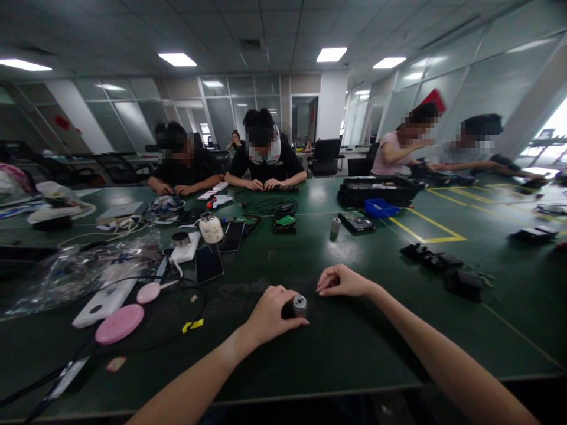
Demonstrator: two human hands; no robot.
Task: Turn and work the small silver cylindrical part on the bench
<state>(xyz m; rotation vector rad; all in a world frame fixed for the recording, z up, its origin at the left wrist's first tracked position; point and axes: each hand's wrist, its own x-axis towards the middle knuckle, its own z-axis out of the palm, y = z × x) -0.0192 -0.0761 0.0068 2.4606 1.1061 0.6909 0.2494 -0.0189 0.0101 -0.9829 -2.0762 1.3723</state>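
Near the front middle of the green table, my left hand (pixel 273 314) is closed around a small silver metal cylinder (pixel 300 303). The cylinder is upright, and small dark holes show in its top face. To the right and slightly farther away, my right hand (pixel 339 281) is pinched, fingertips together, apart from the cylinder. Something tiny may be at those fingertips, but it is too small to name. A second grey metal cylinder (pixel 335 226) stands beyond my right hand, beside a black hard-drive-like part (pixel 357 222).
Left lie a pink disc (pixel 119 324), a white power bank (pixel 104 302), clear plastic bags (pixel 95 265), a dark phone (pixel 209 263) and cables. Black parts (pixel 460 282) are at right; a blue tray (pixel 381 208) stands farther back. Several people sit across the table.
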